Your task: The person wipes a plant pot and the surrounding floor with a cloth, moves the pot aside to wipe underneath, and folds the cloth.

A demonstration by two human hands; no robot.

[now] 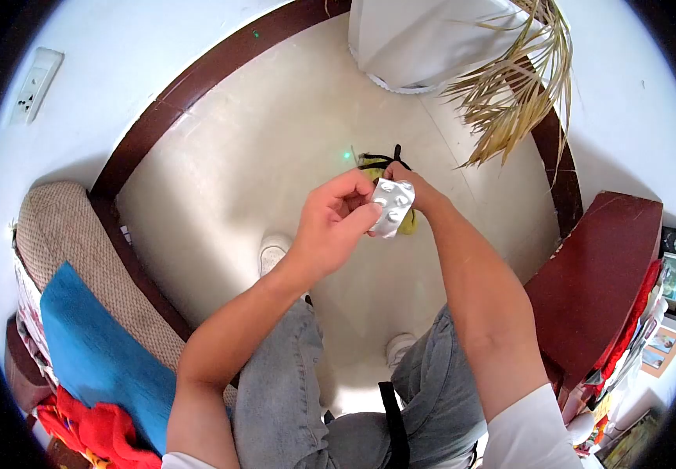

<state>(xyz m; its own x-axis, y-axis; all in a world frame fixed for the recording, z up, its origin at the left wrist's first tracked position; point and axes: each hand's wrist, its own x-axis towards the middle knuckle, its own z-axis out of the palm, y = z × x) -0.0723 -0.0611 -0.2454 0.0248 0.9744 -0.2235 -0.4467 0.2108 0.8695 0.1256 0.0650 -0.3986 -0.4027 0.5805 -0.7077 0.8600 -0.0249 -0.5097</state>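
My left hand (332, 223) is closed, pinching a silver blister pack (393, 205) between thumb and fingers. Raised round pockets show on the foil. Just behind the pack, my right hand (407, 181) is curled at the top of a small yellow bag (408, 224) with black cords (375, 162). Its fingers look closed on the bag's top edge, though the blister pack covers part of them. Most of the bag is hidden behind the pack and my hands.
Below is a pale tiled floor (221, 156), with my shoes on it. At left stands a beige sofa (64, 227) with a blue cloth (103, 344). A dark red cabinet (604, 266) is at right. Dry palm leaves (525, 94) droop by a white object (416, 39) ahead.
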